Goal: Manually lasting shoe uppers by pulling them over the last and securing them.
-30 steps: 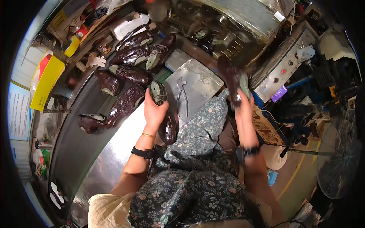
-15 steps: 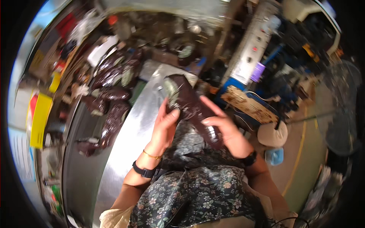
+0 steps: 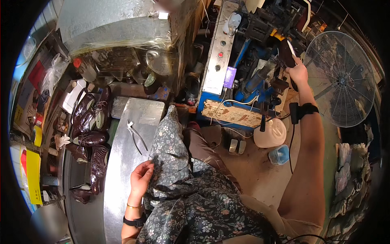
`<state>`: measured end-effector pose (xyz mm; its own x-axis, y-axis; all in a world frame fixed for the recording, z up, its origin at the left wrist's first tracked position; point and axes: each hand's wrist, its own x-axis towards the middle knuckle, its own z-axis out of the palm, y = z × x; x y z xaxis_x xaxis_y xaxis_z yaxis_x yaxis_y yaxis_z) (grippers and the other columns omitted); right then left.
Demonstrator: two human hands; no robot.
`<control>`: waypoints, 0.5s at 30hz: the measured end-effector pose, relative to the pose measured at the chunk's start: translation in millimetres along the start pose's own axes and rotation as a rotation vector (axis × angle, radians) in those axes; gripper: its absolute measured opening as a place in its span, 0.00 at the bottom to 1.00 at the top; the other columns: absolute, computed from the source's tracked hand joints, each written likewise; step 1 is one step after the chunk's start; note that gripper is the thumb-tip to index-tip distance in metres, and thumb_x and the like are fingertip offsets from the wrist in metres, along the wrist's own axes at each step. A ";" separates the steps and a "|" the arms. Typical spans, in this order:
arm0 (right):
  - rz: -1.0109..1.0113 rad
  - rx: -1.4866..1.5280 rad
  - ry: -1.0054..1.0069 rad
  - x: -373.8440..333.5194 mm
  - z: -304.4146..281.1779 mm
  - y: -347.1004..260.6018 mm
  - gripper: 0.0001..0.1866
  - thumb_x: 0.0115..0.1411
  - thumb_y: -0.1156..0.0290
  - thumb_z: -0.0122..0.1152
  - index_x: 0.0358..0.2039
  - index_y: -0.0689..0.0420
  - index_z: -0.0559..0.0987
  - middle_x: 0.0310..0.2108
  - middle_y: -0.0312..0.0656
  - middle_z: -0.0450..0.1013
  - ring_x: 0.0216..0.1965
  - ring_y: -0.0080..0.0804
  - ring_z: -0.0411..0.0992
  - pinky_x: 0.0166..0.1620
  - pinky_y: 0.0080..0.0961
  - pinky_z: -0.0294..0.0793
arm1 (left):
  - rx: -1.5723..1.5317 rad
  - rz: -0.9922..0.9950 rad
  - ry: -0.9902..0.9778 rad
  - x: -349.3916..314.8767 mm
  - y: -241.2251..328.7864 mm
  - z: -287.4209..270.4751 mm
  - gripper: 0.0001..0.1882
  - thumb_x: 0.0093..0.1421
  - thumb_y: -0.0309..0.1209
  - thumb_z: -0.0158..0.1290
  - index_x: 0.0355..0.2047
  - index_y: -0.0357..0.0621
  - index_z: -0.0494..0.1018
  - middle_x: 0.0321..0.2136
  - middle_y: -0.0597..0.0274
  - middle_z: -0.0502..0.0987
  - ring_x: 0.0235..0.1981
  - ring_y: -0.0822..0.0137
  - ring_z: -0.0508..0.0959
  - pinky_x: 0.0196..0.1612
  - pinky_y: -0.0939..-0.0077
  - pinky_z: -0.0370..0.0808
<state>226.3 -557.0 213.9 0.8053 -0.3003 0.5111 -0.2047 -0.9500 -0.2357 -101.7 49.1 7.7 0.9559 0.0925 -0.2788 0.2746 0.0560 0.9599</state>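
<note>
Stretched out to the far right, my right hand (image 3: 298,74) grips a dark brown leather shoe (image 3: 287,56) beside the black and blue machine (image 3: 260,79). A pale strip shows along one edge of the shoe, and part of it is lost against the machine's dark parts. My left hand (image 3: 141,178) rests at the apron's edge over the metal worktop (image 3: 120,175), its fingers curled together with nothing visible in them. Metal pincers (image 3: 137,138) lie on that worktop, just beyond my left hand.
Several glossy dark brown shoes (image 3: 92,138) sit on the belt at left. A control panel (image 3: 219,53) with buttons fronts the machine. A large fan (image 3: 341,79) stands at right. On the floor are a whitish jug (image 3: 270,133), a blue tub (image 3: 279,155) and stacked material (image 3: 345,175).
The shoe, earlier between both hands above my lap, has gone to the far right in my right hand. My left hand has let go and dropped back leftward. The view has turned rightward.
</note>
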 end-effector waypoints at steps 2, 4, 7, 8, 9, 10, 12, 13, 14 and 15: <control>0.048 0.063 -0.243 15.6 -5.2 6.1 0.42 0.42 0.66 0.69 0.62 0.44 0.69 0.62 0.42 0.65 0.58 0.43 0.68 0.58 0.33 0.68 | 0.000 -0.068 0.092 1.7 1.1 2.1 0.17 0.63 0.20 0.52 0.52 0.35 0.70 0.43 0.60 0.79 0.43 0.72 0.77 0.48 0.80 0.74; -0.017 -0.012 -0.198 25.4 -14.6 0.9 0.43 0.39 0.67 0.70 0.61 0.45 0.69 0.59 0.44 0.69 0.55 0.43 0.71 0.56 0.33 0.70 | -0.031 -0.018 0.076 4.4 3.7 8.6 0.17 0.63 0.20 0.52 0.53 0.35 0.70 0.43 0.59 0.79 0.43 0.71 0.77 0.48 0.80 0.74; -0.054 -0.199 -0.356 25.3 -20.5 -18.4 0.46 0.34 0.67 0.69 0.61 0.45 0.70 0.50 0.45 0.75 0.49 0.45 0.75 0.51 0.33 0.74 | 0.017 0.025 0.031 6.6 7.2 21.1 0.17 0.63 0.20 0.53 0.52 0.35 0.70 0.43 0.60 0.78 0.43 0.72 0.77 0.48 0.81 0.74; -0.115 -0.232 -0.392 20.7 -19.8 -23.4 0.45 0.36 0.64 0.68 0.61 0.44 0.70 0.51 0.44 0.74 0.50 0.43 0.74 0.52 0.32 0.73 | 0.019 0.002 0.000 7.2 7.9 24.5 0.17 0.63 0.21 0.53 0.52 0.35 0.70 0.43 0.62 0.78 0.42 0.75 0.76 0.46 0.82 0.73; -0.110 -0.251 -0.349 12.3 -13.4 -29.2 0.44 0.39 0.60 0.68 0.62 0.43 0.69 0.55 0.43 0.72 0.53 0.42 0.72 0.53 0.34 0.72 | 0.011 0.026 -0.032 6.2 7.9 28.2 0.17 0.63 0.22 0.53 0.52 0.35 0.70 0.42 0.64 0.79 0.41 0.77 0.75 0.44 0.83 0.73; -0.085 -0.276 -0.321 3.1 -7.6 -31.5 0.43 0.42 0.57 0.68 0.63 0.43 0.68 0.58 0.42 0.69 0.55 0.42 0.71 0.54 0.36 0.71 | 0.024 -0.015 -0.035 5.8 8.0 30.7 0.17 0.63 0.22 0.53 0.52 0.35 0.70 0.42 0.64 0.79 0.41 0.77 0.75 0.44 0.83 0.73; -0.036 -0.206 -0.261 -19.4 8.8 -33.2 0.43 0.47 0.48 0.65 0.65 0.41 0.64 0.64 0.40 0.61 0.61 0.45 0.65 0.60 0.45 0.63 | 0.034 0.025 -0.078 3.2 7.3 33.4 0.16 0.64 0.23 0.53 0.52 0.35 0.70 0.41 0.64 0.79 0.41 0.77 0.75 0.44 0.83 0.73; -0.078 -0.241 -0.252 -31.6 14.4 -30.4 0.45 0.50 0.42 0.62 0.66 0.42 0.61 0.66 0.42 0.57 0.63 0.50 0.61 0.64 0.53 0.54 | 0.020 0.022 -0.083 3.3 6.9 31.7 0.16 0.63 0.23 0.54 0.51 0.35 0.72 0.41 0.63 0.79 0.42 0.76 0.76 0.46 0.81 0.73; -0.072 -0.294 -0.216 -41.2 22.3 -31.4 0.44 0.52 0.41 0.59 0.66 0.45 0.60 0.65 0.46 0.59 0.63 0.52 0.60 0.65 0.54 0.49 | 0.004 0.042 -0.076 1.0 6.0 28.3 0.16 0.63 0.23 0.54 0.51 0.35 0.72 0.41 0.63 0.79 0.42 0.76 0.76 0.46 0.81 0.73; -0.097 -0.278 -0.106 -47.4 22.1 -28.2 0.44 0.53 0.42 0.60 0.67 0.43 0.59 0.67 0.44 0.56 0.63 0.56 0.58 0.63 0.55 0.54 | 0.073 0.092 -0.016 -1.3 4.9 20.8 0.16 0.62 0.22 0.54 0.50 0.34 0.73 0.42 0.62 0.79 0.44 0.74 0.76 0.47 0.79 0.73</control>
<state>206.3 -514.0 178.0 0.8793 -0.2101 0.4274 -0.2563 -0.9652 0.0529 -99.4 28.5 13.4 0.9788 0.0784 -0.1890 0.1914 -0.0245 0.9812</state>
